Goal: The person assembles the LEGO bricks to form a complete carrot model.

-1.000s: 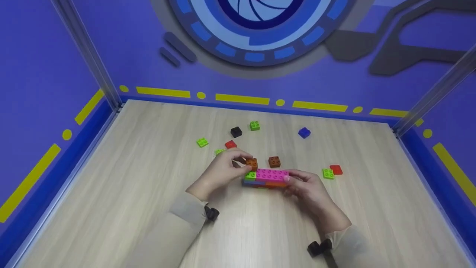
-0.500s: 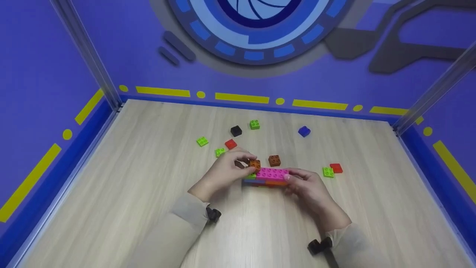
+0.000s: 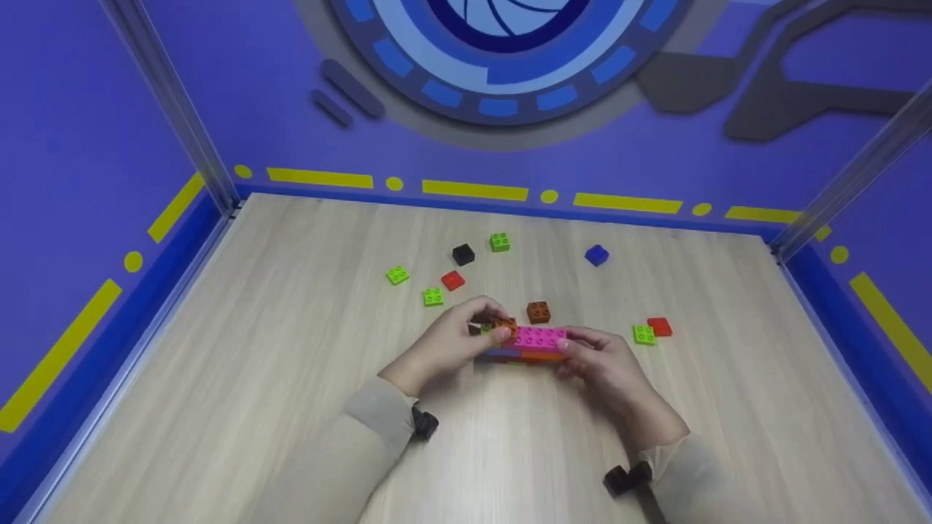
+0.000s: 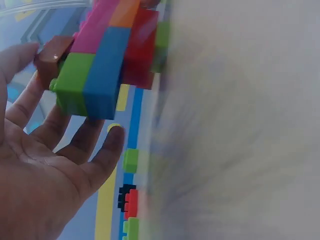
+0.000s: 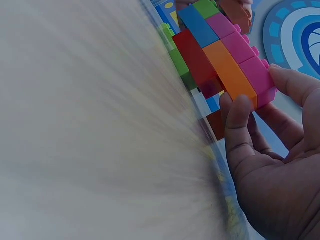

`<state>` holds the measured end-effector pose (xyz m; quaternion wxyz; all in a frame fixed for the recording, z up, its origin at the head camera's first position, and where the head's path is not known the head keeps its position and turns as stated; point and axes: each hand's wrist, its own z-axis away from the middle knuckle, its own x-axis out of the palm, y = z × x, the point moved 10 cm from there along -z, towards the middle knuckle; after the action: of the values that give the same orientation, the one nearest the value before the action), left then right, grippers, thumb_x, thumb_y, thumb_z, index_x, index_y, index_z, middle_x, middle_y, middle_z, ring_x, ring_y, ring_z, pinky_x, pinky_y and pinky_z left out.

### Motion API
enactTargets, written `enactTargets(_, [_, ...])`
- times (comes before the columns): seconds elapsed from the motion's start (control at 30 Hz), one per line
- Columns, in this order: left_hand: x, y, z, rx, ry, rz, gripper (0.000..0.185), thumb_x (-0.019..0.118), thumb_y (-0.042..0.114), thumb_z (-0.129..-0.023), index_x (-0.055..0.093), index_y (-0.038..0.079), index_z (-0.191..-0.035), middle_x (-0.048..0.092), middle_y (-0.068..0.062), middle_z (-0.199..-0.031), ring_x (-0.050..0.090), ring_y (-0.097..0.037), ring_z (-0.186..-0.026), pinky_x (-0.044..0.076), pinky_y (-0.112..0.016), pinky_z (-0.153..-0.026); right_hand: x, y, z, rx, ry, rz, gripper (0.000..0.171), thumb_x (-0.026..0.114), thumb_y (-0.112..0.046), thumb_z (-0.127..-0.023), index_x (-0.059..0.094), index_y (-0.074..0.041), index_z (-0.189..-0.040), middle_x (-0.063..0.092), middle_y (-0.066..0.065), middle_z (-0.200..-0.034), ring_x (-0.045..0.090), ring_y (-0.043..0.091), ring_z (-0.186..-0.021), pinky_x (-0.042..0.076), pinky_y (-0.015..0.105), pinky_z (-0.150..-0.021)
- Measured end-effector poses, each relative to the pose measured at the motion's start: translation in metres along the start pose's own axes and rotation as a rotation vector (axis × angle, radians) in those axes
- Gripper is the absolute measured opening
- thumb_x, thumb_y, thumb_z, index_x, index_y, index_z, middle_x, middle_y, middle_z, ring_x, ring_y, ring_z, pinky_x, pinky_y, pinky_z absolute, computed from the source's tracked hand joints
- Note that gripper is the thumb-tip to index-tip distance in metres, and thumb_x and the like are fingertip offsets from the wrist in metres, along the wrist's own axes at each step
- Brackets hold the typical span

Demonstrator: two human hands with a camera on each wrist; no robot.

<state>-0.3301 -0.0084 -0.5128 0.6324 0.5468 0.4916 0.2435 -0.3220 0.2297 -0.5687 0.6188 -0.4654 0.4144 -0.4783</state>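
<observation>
A stack of toy building bricks stands upright between the hands, with pink and green bricks on top, blue and orange below, then red and green underneath. My left hand pinches a brown brick between thumb and finger at the stack's studded top, near the green end brick. That brown brick looks slightly tilted; whether it is pressed onto the studs I cannot tell. At the other end, my right hand grips the stack, its fingers on the pink brick and orange brick.
Just beyond the stack lies a loose brown brick. Farther back are a black brick, a red brick, several green bricks and a blue brick. On the right, a green brick touches a red one.
My left hand has moved a little right with the brown brick, from above the green end toward the pink bricks. The right hand keeps its grip in nearly the same place.
</observation>
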Motion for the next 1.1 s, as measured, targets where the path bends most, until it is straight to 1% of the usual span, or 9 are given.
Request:
enactTargets(0.1, [0.0049,0.0010,-0.0018,0.015,-0.016,0.001,0.034,0.071,0.033,-0.113,0.069,0.016,-0.142,0.075,-0.004,-0.142,0.067,-0.025,-0.138,0.051,-0.052,-0.123,-0.0018,-0.0009,0.0003,-0.001,0.005,-0.005,0.051,0.080,-0.020,-0.107,0.068,0.004,-0.151,0.082,0.011,-0.133,0.079,0.019,-0.098,0.068,0.030,-0.084])
enactTargets(0.23, [0.0076,0.0031,-0.0022,0.042,-0.031,0.004,0.036,0.069,0.028,-0.114,0.069,0.011,-0.147,0.073,-0.009,-0.148,0.065,-0.030,-0.141,0.049,-0.054,-0.126,-0.0025,-0.0001,0.0005,0.006,0.012,0.001,0.050,0.079,-0.020,-0.107,0.068,0.003,-0.151,0.080,0.012,-0.136,0.079,0.019,-0.101,0.068,0.030,-0.085])
enactTargets(0.33, [0.0064,0.0010,-0.0019,0.034,-0.016,0.018,0.030,0.069,0.025,-0.114,0.072,0.010,-0.141,0.074,-0.009,-0.147,0.068,-0.032,-0.136,0.051,-0.054,-0.122,-0.0027,0.0007,0.0002,0.009,0.018,0.000,0.050,0.079,-0.018,-0.107,0.068,0.003,-0.151,0.080,0.012,-0.137,0.079,0.020,-0.101,0.068,0.030,-0.085])
enactTargets(0.43, [0.0045,-0.0023,-0.0015,0.016,0.003,0.034,0.028,0.069,0.026,-0.114,0.073,0.012,-0.137,0.076,-0.008,-0.146,0.070,-0.031,-0.132,0.053,-0.053,-0.118,-0.0023,0.0002,0.0003,0.003,0.015,-0.002,0.051,0.079,-0.017,-0.107,0.067,0.005,-0.151,0.082,0.011,-0.131,0.080,0.020,-0.095,0.068,0.030,-0.084])
enactTargets(0.53, [0.0043,-0.0021,-0.0011,0.021,0.008,0.036,0.028,0.069,0.028,-0.114,0.073,0.011,-0.136,0.076,-0.009,-0.145,0.070,-0.031,-0.129,0.054,-0.053,-0.117,-0.0020,-0.0005,0.0000,-0.004,0.013,-0.003,0.051,0.079,-0.017,-0.107,0.067,0.005,-0.151,0.083,0.008,-0.125,0.079,0.019,-0.091,0.068,0.030,-0.083])
enactTargets(0.7, [0.0042,0.0008,-0.0008,0.025,0.014,0.016,0.029,0.070,0.029,-0.112,0.072,0.010,-0.135,0.077,-0.009,-0.144,0.069,-0.030,-0.131,0.053,-0.052,-0.118,-0.0022,0.0002,-0.0009,-0.004,0.016,-0.006,0.048,0.080,-0.017,-0.107,0.069,0.003,-0.149,0.084,0.008,-0.125,0.079,0.020,-0.092,0.068,0.030,-0.083])
enactTargets(0.87, [0.0054,0.0018,-0.0010,0.003,0.016,0.008,0.028,0.070,0.027,-0.113,0.073,0.010,-0.134,0.078,-0.009,-0.143,0.068,-0.029,-0.132,0.052,-0.053,-0.120,-0.0012,-0.0017,0.0005,-0.005,0.009,-0.025,0.047,0.079,-0.017,-0.107,0.070,0.005,-0.147,0.082,0.007,-0.124,0.078,0.019,-0.091,0.068,0.030,-0.083])
enactTargets(1.1, [0.0056,-0.0023,0.0002,-0.029,0.035,0.009,0.027,0.070,0.028,-0.113,0.074,0.013,-0.135,0.077,-0.006,-0.144,0.067,-0.028,-0.136,0.051,-0.055,-0.123,-0.0006,-0.0020,0.0012,-0.008,0.003,-0.025,0.048,0.079,-0.017,-0.107,0.068,0.006,-0.148,0.083,0.006,-0.121,0.079,0.019,-0.088,0.067,0.029,-0.082])
